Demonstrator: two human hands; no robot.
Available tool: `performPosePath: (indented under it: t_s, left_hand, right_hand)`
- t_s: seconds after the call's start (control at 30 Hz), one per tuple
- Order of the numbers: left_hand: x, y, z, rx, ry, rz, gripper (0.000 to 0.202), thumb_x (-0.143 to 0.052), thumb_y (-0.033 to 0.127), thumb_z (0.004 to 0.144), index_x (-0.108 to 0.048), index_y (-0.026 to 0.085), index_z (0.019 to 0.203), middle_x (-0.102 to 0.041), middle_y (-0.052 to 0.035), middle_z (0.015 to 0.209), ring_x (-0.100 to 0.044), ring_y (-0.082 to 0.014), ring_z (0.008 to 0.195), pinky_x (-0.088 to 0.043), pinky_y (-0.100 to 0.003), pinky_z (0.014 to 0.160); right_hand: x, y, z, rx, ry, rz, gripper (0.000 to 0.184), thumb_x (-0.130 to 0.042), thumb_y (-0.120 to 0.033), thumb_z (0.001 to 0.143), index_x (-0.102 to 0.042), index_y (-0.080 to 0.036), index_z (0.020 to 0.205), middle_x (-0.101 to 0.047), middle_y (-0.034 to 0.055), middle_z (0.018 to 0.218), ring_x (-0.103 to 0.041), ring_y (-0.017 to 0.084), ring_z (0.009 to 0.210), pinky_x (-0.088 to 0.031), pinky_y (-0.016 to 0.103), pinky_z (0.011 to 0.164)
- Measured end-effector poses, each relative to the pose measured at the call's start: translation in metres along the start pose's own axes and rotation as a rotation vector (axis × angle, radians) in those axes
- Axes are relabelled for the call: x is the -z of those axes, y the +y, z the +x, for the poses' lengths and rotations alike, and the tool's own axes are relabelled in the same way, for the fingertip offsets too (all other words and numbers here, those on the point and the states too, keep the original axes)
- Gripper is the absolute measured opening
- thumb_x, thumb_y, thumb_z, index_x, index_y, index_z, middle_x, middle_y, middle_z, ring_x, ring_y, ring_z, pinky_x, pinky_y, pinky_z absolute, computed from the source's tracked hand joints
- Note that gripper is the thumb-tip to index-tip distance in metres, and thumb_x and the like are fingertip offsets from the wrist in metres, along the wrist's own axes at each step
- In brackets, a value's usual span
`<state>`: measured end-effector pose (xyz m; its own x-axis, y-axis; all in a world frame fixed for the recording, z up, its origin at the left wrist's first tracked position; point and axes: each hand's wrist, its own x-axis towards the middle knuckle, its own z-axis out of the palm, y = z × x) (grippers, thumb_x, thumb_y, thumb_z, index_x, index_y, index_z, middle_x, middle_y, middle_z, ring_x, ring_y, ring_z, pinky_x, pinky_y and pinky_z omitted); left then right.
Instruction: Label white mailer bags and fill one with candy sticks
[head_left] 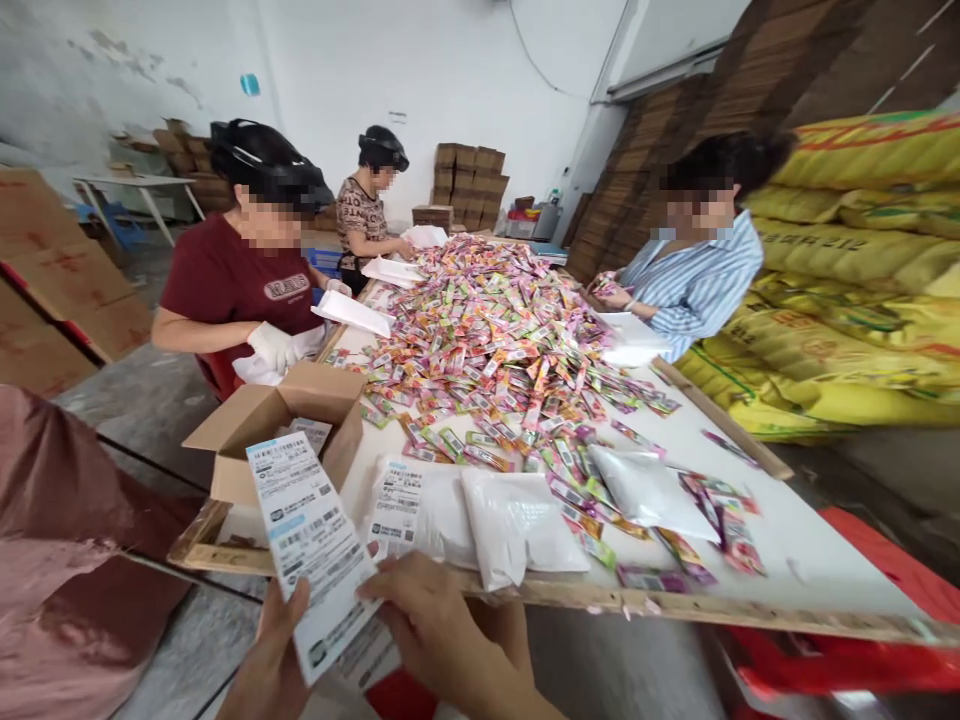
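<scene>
Your left hand [279, 640] clamped the label strip [307, 535], your right hand [435, 615] pinched its edge; white packets [517, 530] lay just beyond that grip!

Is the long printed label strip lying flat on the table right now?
No, the label strip is held up in the left hand, partly covering the open cardboard box from this view.

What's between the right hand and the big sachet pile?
In the head view, a labelled white mailer and a plain white mailer lie between the right hand and the sachet pile.
</scene>
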<state>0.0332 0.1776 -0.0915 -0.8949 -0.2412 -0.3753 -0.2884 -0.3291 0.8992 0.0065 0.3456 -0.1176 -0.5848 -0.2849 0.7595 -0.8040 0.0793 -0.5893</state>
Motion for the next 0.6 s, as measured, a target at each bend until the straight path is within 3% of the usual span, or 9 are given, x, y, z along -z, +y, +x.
performPosePath:
  t_s: [0.07, 0.13, 0.23, 0.3, 0.37, 0.43, 0.5, 0.6]
  left_hand:
    - [-0.010, 0.005, -0.001, 0.096, 0.021, -0.086, 0.065, -0.073, 0.044, 0.074, -0.058, 0.018, 0.131, -0.070, -0.0156, 0.118, -0.057, -0.0407, 0.119, -0.053, -0.053, 0.094]
    - [-0.013, 0.013, 0.001, 0.120, 0.102, -0.189, 0.061, -0.065, 0.033, 0.081, -0.051, 0.015, 0.138, -0.071, -0.0149, 0.117, -0.061, -0.0366, 0.116, -0.053, -0.048, 0.096]
    - [-0.002, 0.024, 0.009, 0.002, 0.258, -0.287, 0.056, -0.055, 0.023, 0.085, -0.048, 0.021, 0.141, -0.073, -0.0092, 0.112, -0.064, -0.0305, 0.112, -0.053, -0.040, 0.096]
    - [0.007, 0.026, 0.013, -0.043, 0.270, -0.257, 0.057, -0.057, 0.026, 0.085, -0.048, 0.024, 0.141, -0.074, -0.0078, 0.112, -0.063, -0.0295, 0.114, -0.054, -0.038, 0.094]
    - [0.010, 0.025, 0.012, -0.033, 0.225, -0.156, 0.060, -0.062, 0.033, 0.082, -0.049, 0.025, 0.140, -0.072, -0.0079, 0.116, -0.060, -0.0307, 0.118, -0.050, -0.041, 0.097]
    - [0.007, 0.022, 0.009, -0.002, 0.209, -0.054, 0.062, -0.065, 0.044, 0.079, -0.053, 0.025, 0.137, -0.070, -0.0076, 0.121, -0.054, -0.0322, 0.125, -0.040, -0.047, 0.105]
    - [0.003, 0.019, 0.006, 0.013, 0.240, -0.014, 0.064, -0.066, 0.053, 0.075, -0.057, 0.026, 0.132, -0.070, -0.0070, 0.121, -0.049, -0.0327, 0.130, -0.031, -0.048, 0.111]
    - [0.004, 0.014, 0.009, 0.008, 0.268, -0.021, 0.066, -0.070, 0.056, 0.070, -0.061, 0.025, 0.128, -0.071, -0.0075, 0.118, -0.048, -0.0350, 0.130, -0.034, -0.049, 0.111]
  right_hand:
    - [0.010, -0.004, -0.003, 0.014, 0.003, -0.002, 0.015, -0.051, -0.013, 0.090, -0.061, -0.022, 0.097, -0.065, 0.0041, 0.089, -0.058, 0.016, 0.087, -0.047, 0.029, 0.078]
    - [0.040, -0.003, 0.002, -0.072, 0.066, 0.127, 0.008, -0.054, -0.022, 0.092, -0.059, -0.023, 0.086, -0.061, 0.0034, 0.089, -0.056, 0.016, 0.088, -0.046, 0.029, 0.077]
    - [0.104, 0.027, 0.010, -0.299, 0.417, 0.283, 0.022, -0.043, -0.040, 0.097, -0.050, -0.024, 0.084, -0.053, 0.0005, 0.080, -0.052, 0.014, 0.075, -0.045, 0.027, 0.068]
    - [0.140, 0.068, 0.008, -0.459, 0.582, 0.105, 0.032, -0.035, -0.050, 0.096, -0.046, -0.023, 0.083, -0.048, -0.0005, 0.074, -0.047, 0.014, 0.066, -0.042, 0.027, 0.061]
    - [0.156, 0.112, -0.003, -0.588, 0.460, -0.113, 0.037, -0.045, -0.057, 0.088, -0.048, -0.022, 0.077, -0.049, 0.0005, 0.069, -0.047, 0.017, 0.063, -0.043, 0.031, 0.061]
    - [0.151, 0.144, -0.022, -0.636, 0.384, -0.223, 0.034, -0.059, -0.053, 0.079, -0.056, -0.020, 0.078, -0.057, 0.0052, 0.075, -0.054, 0.023, 0.074, -0.046, 0.041, 0.074]
    - [0.134, 0.155, -0.044, -0.609, 0.303, -0.350, 0.029, -0.058, -0.044, 0.082, -0.064, -0.018, 0.094, -0.063, 0.0123, 0.099, -0.056, 0.029, 0.098, -0.042, 0.049, 0.092]
    - [0.110, 0.146, -0.069, -0.479, -0.055, -0.559, 0.047, -0.050, -0.046, 0.091, -0.055, -0.019, 0.130, -0.055, 0.0133, 0.134, -0.045, 0.027, 0.128, -0.029, 0.049, 0.112]
